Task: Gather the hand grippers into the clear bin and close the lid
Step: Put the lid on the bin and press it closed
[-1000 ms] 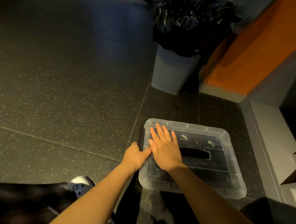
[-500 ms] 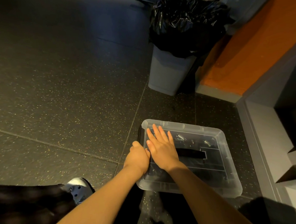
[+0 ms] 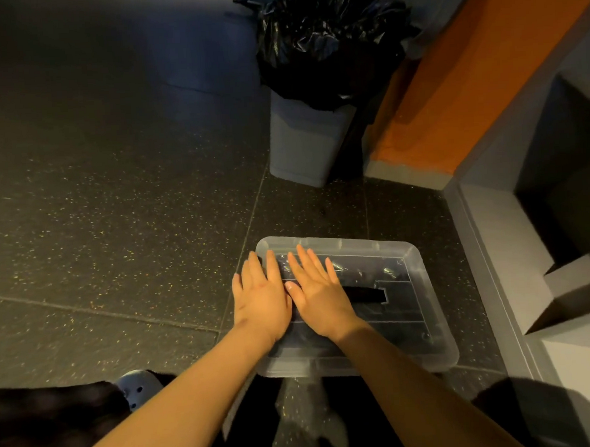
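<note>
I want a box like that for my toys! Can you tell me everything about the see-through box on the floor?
The clear bin is a see-through plastic rectangle with rounded corners, sitting flat on the dark speckled floor. Its ridged lid is on, with a black handle in the middle. Dim dark shapes with shiny bits show inside. The left hand and right hand press flat on the lid's left part.

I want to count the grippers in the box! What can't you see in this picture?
All in the head view:
- Hand grippers: only dim glints through the cloudy lid; the left hand and right hand cover the rest, so no count.
- Lid's left edge: under the left hand, so latching is unclear.
- Trash can: its bagged top is cut off by the upper edge.
</note>
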